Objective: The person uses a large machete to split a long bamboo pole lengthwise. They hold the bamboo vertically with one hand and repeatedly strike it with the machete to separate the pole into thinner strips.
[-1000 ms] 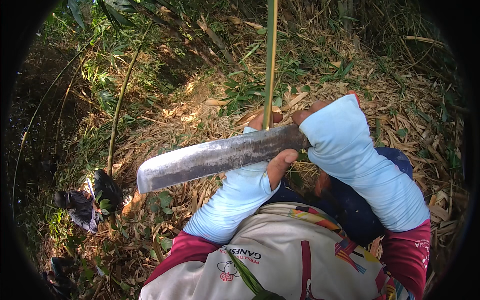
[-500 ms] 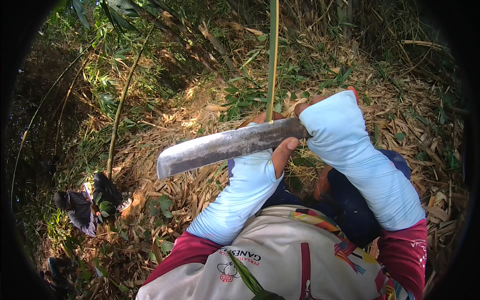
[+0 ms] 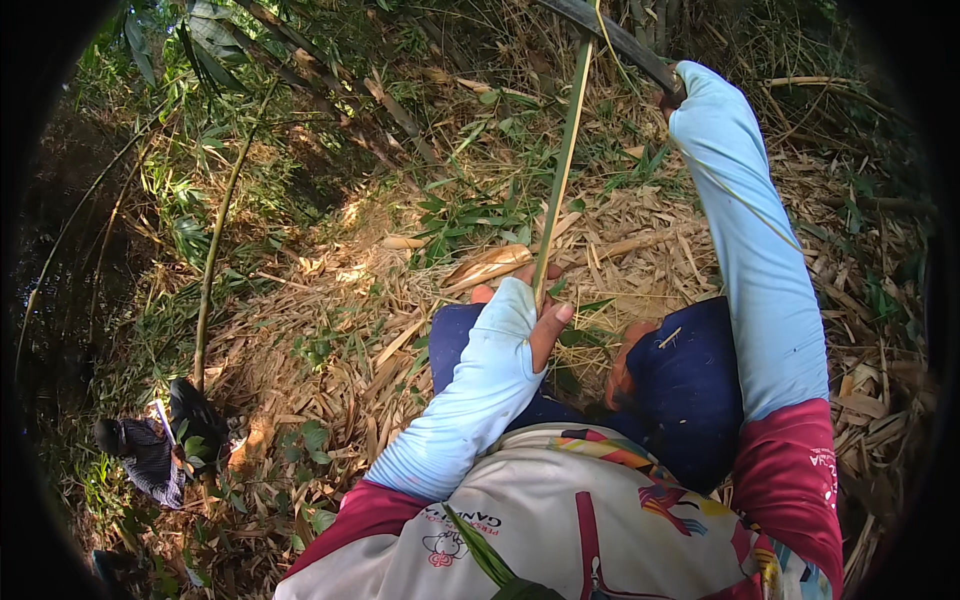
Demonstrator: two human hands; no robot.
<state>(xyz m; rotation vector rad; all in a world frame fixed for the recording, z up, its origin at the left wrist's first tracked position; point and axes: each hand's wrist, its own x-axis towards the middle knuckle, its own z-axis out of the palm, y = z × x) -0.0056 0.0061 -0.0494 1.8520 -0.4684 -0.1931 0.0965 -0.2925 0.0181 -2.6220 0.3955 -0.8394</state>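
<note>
the left hand (image 3: 522, 318) grips the lower end of a long green strip (image 3: 565, 165), thumb on its near side; the strip slants up and away, over the leaf litter (image 3: 640, 225). the right hand (image 3: 688, 100) is closed round the handle end of a dark-bladed knife (image 3: 622, 42), which crosses the strip near the top edge; whether steel and strip touch there cannot be told. a fine strand curls beside the blade, and another lies across the right sleeve (image 3: 765, 220).

the step in hand looks like shaving the strip's edge. to do it well, the left hand should keep the strip taut and straight, thumb low and clear of the blade's path. a shallow, steady angle should yield thin, even shavings. strokes are best directed away from the left hand and the knee (image 3: 690, 365), with the loose strand cleared off the sleeve first.
</note>
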